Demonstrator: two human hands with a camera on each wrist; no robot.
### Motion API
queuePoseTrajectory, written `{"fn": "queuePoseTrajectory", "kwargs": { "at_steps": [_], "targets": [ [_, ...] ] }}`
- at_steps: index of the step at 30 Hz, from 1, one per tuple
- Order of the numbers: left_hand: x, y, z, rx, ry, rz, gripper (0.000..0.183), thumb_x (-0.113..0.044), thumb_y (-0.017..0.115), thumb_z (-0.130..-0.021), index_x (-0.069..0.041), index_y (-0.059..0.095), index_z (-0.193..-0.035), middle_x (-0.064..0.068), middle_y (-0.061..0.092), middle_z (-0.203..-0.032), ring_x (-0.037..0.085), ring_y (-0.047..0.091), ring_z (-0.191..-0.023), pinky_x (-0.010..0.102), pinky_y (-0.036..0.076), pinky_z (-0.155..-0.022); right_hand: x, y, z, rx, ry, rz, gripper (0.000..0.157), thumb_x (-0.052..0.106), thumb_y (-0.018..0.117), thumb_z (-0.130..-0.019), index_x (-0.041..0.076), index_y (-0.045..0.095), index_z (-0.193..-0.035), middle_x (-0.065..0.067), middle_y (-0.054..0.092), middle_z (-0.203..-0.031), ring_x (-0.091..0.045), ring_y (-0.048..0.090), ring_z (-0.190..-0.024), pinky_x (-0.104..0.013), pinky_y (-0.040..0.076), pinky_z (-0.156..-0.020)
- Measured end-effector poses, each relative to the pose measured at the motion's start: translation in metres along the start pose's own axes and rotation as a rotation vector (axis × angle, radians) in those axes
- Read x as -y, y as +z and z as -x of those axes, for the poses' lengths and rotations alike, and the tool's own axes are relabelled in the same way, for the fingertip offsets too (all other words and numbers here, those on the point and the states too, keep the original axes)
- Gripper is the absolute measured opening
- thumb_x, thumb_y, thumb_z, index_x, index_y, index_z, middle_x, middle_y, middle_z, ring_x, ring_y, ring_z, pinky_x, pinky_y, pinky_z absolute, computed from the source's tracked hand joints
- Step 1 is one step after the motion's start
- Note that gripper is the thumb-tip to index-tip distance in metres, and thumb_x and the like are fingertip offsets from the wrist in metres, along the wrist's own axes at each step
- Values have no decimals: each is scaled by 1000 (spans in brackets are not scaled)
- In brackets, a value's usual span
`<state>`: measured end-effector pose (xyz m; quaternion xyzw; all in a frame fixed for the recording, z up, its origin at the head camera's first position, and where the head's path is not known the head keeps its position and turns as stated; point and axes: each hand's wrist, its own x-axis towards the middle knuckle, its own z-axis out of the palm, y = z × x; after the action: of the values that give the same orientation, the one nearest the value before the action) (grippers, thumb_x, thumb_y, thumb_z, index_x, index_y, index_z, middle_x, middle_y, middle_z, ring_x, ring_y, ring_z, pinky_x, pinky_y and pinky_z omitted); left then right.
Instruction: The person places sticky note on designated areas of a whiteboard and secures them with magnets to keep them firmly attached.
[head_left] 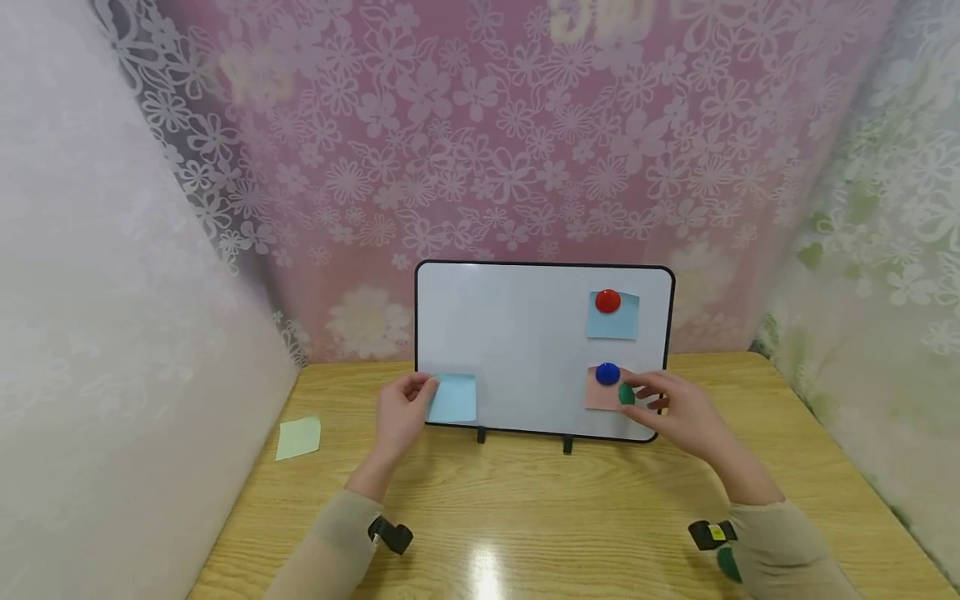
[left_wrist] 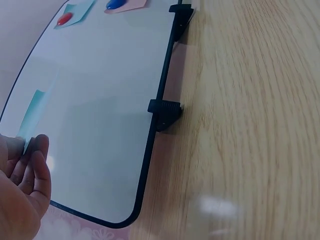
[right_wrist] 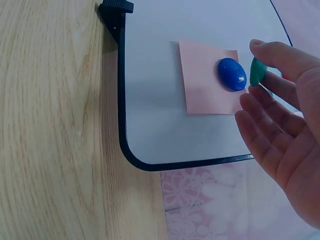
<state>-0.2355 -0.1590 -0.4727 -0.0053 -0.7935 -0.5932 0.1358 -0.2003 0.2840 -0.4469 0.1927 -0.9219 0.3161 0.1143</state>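
My left hand [head_left: 402, 412] pinches a light blue sticky note [head_left: 454, 398] by its left edge, in front of the lower left of the whiteboard [head_left: 525, 342]. In the left wrist view the note [left_wrist: 33, 114] shows almost edge-on above the fingertips. Between thumb and fingers my right hand [head_left: 678, 410] pinches a green magnet [head_left: 626, 393], close in front of the pink note [head_left: 596, 398] at the board's lower right. A blue magnet [right_wrist: 232, 74] sits on that pink note. Above it, a red magnet [head_left: 607, 301] lies on another blue note [head_left: 615, 325].
A pale green sticky note [head_left: 298, 438] lies on the wooden table [head_left: 525, 508] at the left. Another green magnet [head_left: 728, 564] is partly hidden by the right sleeve. Black feet [head_left: 567, 444] hold the board upright, with a floral-patterned wall [head_left: 480, 150] behind it.
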Motion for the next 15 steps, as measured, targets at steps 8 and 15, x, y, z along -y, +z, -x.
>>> {"fn": "queuePoseTrajectory", "kwargs": {
  "at_steps": [8,15],
  "targets": [
    [-5,9,-2,24,19,3,16,-20,77,-102,-5,79,-108,7,77,-100,21,67,-87,25,55,-73,7,2,-7,12,-9,-10,42,24,83,-98,6,72,-134,-10,71,-124,-28,71,-104,-46,63,-84],
    [-7,18,-7,42,40,7,17,-21,76,-103,-6,79,-108,5,76,-98,19,66,-85,27,54,-72,14,8,-14,11,-25,-34,41,26,83,-98,6,74,-132,-11,72,-124,-27,71,-103,-40,64,-83]
  ]
}}
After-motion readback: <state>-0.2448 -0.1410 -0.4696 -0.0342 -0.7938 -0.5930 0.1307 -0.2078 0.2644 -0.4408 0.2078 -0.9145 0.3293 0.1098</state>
